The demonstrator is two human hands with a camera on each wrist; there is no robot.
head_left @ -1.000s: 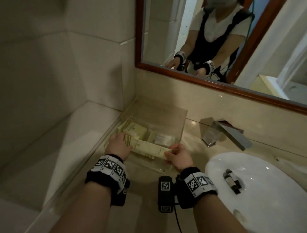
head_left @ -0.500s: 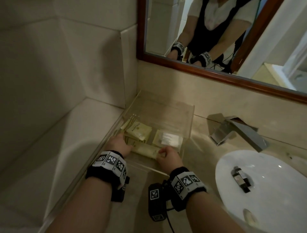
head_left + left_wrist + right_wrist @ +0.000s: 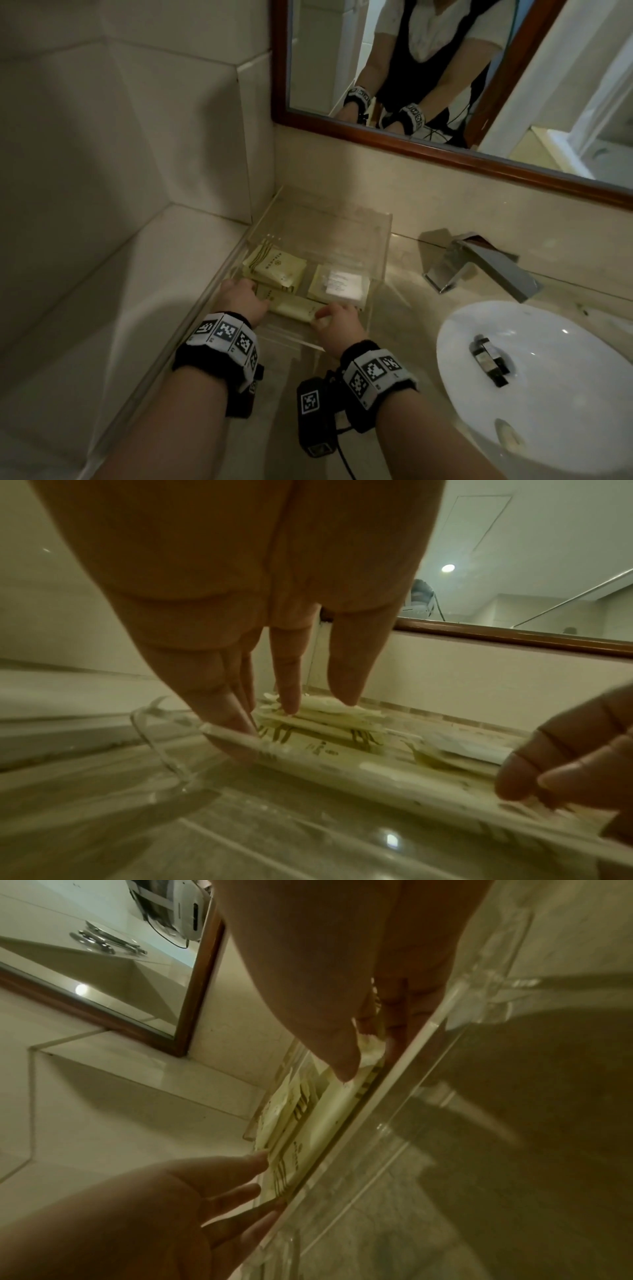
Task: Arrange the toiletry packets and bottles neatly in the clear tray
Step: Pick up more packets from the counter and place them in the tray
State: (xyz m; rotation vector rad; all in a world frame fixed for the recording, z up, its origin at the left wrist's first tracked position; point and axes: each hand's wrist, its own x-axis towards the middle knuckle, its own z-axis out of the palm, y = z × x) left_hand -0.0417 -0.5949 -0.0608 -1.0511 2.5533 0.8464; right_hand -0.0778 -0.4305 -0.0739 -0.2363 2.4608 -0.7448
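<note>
A clear tray (image 3: pixel 383 246) stands on the counter in the corner under the mirror. At its back left lies a stack of cream packets (image 3: pixel 277 267), and at the right a packet with a white label (image 3: pixel 337 284). A long cream packet (image 3: pixel 294 306) lies along the front wall inside the tray. My left hand (image 3: pixel 239 298) touches its left end with straight fingers (image 3: pixel 232 718). My right hand (image 3: pixel 337 317) pinches its right end between thumb and fingers (image 3: pixel 342 1069). The long packet (image 3: pixel 342 772) lies just behind the tray's front wall (image 3: pixel 411 1083).
A white basin (image 3: pixel 548 394) with a dark drain stopper (image 3: pixel 488 361) sits to the right, and a chrome tap (image 3: pixel 486 267) stands behind it. A wood-framed mirror (image 3: pixel 445 85) hangs above. A tiled ledge (image 3: pixel 120 291) runs along the left of the tray.
Both hands have lowered the long packet from the tray's front rim down inside, against the front wall. The head view has shifted closer.
</note>
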